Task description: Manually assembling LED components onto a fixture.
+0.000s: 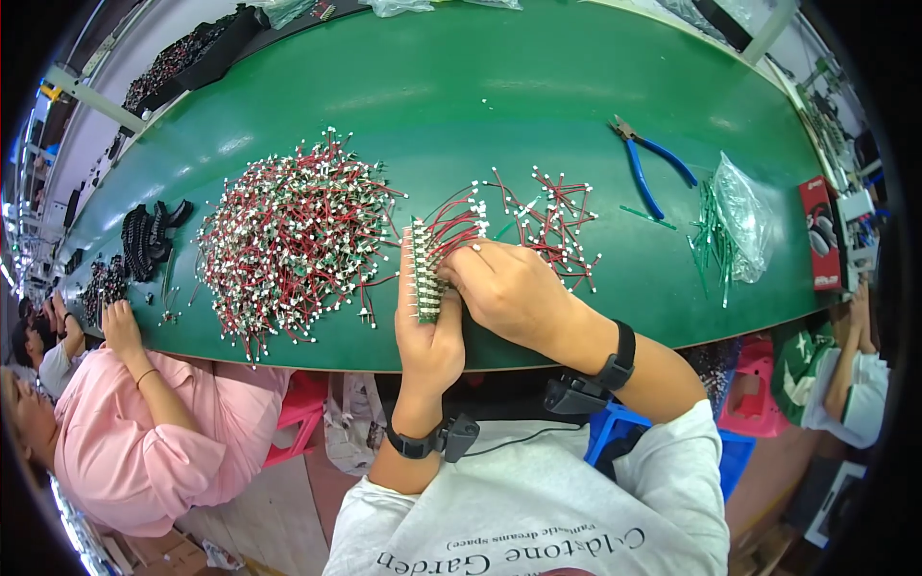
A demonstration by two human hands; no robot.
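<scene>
My left hand [429,350] is closed around a narrow green circuit board strip [424,278], held upright above the table's near edge. A row of small metallic and white parts runs along the strip. Red wires with white plugs [461,219] fan out from its upper right side. My right hand [514,293] is closed against the strip's right side, thumb and forefinger pinched together; the fingers cover whatever is between them. To the left lies a big heap of red-wired leads with white plugs [293,245]. A smaller scatter of such leads [559,216] lies beyond my right hand.
Blue-handled pliers [645,168] lie opened at the right, near thin green strips [709,240], a clear plastic bag [744,216] and a red box [820,233]. Black coiled parts [146,240] lie at far left, beside a person in pink [163,432] seated at the table.
</scene>
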